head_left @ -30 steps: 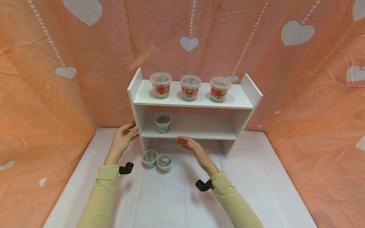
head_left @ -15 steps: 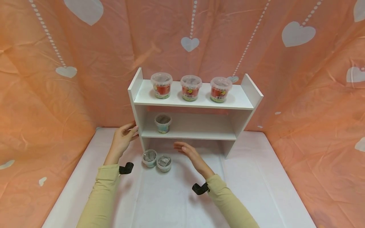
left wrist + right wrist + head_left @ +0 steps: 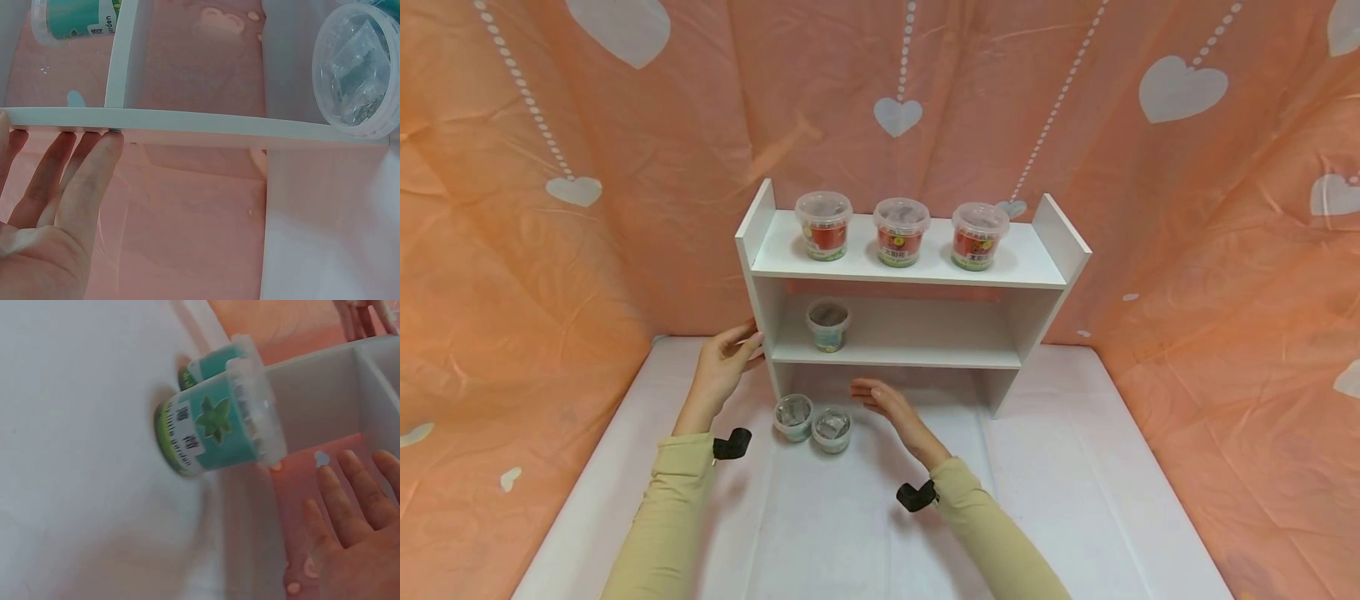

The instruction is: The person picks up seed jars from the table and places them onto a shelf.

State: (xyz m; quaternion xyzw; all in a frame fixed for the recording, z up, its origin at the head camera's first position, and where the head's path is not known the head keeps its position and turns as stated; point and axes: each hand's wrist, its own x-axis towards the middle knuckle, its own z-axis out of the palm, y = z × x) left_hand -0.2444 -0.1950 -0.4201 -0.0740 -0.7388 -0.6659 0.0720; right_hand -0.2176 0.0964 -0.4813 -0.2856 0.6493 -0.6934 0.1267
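My left hand [image 3: 721, 367] rests its fingertips on the outer left side of the white shelf [image 3: 895, 358]; in the left wrist view its straight fingers [image 3: 87, 187] touch the panel's edge. My right hand [image 3: 891, 412] is held with fingers extended in front of the lowest level, holding nothing. Just left of it, two small lidded plastic tubs [image 3: 832, 430] stand on the table by the shelf's front left. The right wrist view shows a teal label with a leaf on the nearer tub [image 3: 215, 425], and a second tub behind it.
Three red-labelled tubs [image 3: 901, 233] stand in a row on the top shelf. One teal-labelled tub [image 3: 829, 325] sits at the left of the middle shelf. A white cloth covers the table [image 3: 820, 533], and an orange curtain [image 3: 820, 108] with hearts hangs around it.
My right hand has moved down and left, from the middle shelf's front edge toward the two tubs on the table. The left hand and all the tubs stay where they were.
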